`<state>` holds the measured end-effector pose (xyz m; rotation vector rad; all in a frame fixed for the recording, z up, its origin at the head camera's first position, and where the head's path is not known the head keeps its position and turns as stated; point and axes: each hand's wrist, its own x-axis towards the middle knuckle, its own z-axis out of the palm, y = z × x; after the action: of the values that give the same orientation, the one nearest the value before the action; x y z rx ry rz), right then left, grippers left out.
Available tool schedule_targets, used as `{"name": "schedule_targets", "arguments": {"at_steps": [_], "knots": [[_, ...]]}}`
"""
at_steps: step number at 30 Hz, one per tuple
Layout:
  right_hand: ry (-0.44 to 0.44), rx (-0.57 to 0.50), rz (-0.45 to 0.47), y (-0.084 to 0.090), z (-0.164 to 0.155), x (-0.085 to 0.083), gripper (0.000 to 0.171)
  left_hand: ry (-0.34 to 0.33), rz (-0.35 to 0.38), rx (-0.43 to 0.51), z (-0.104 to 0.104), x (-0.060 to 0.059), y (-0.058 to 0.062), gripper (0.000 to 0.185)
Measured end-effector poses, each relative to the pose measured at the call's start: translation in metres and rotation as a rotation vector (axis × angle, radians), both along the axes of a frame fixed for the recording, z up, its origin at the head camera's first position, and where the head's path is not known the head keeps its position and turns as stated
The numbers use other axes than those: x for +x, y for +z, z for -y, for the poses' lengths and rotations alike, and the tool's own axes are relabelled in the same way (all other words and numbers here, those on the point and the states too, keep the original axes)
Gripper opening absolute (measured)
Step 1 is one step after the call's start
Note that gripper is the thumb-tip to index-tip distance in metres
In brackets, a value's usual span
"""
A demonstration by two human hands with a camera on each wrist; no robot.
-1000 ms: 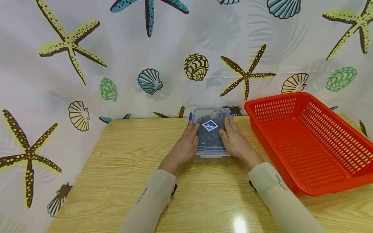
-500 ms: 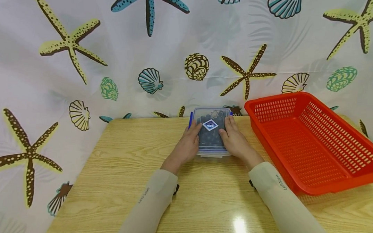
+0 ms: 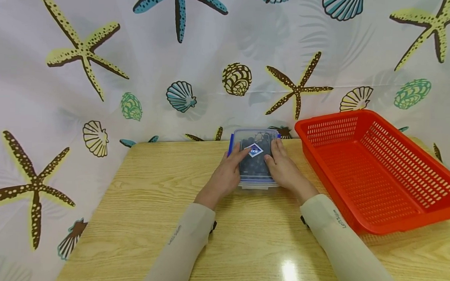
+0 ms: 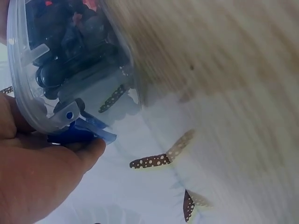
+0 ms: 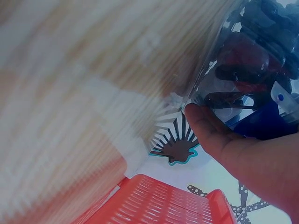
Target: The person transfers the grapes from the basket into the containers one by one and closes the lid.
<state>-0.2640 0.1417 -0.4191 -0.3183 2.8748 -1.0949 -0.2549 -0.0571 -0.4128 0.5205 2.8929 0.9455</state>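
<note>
A clear plastic food container (image 3: 255,170) with a diamond label on its lid sits near the table's back edge. Dark round pieces fill it, and a little red shows in the left wrist view. My left hand (image 3: 223,176) holds its left side, one finger reaching over the lid to the label. Below, a finger of that hand touches a blue latch (image 4: 77,133), which stands out from the wall. My right hand (image 3: 287,171) grips the right side, thumb on the lid and fingers along the wall. Another blue latch (image 5: 266,122) shows beside that hand.
A red perforated basket (image 3: 366,180) stands on the wooden table (image 3: 151,196) to the right, close to my right forearm. Behind the table hangs a white cloth (image 3: 209,72) printed with starfish and shells.
My left hand has shifted slightly right, and its finger has stretched farther across the lid onto the label. My right hand and the basket have stayed in place.
</note>
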Motion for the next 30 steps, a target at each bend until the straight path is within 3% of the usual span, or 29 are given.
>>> {"name": "schedule_targets", "arguments": {"at_steps": [23,30], "knots": [[0.015,-0.005,0.029,0.0056,-0.0032,0.0009,0.071,0.015,0.003,0.015,0.0004,-0.0006,-0.0015,0.051],[0.034,-0.038,0.053,0.0072,-0.0059,-0.0005,0.077,0.031,0.006,-0.02,0.0008,-0.0003,-0.0013,0.049]]}}
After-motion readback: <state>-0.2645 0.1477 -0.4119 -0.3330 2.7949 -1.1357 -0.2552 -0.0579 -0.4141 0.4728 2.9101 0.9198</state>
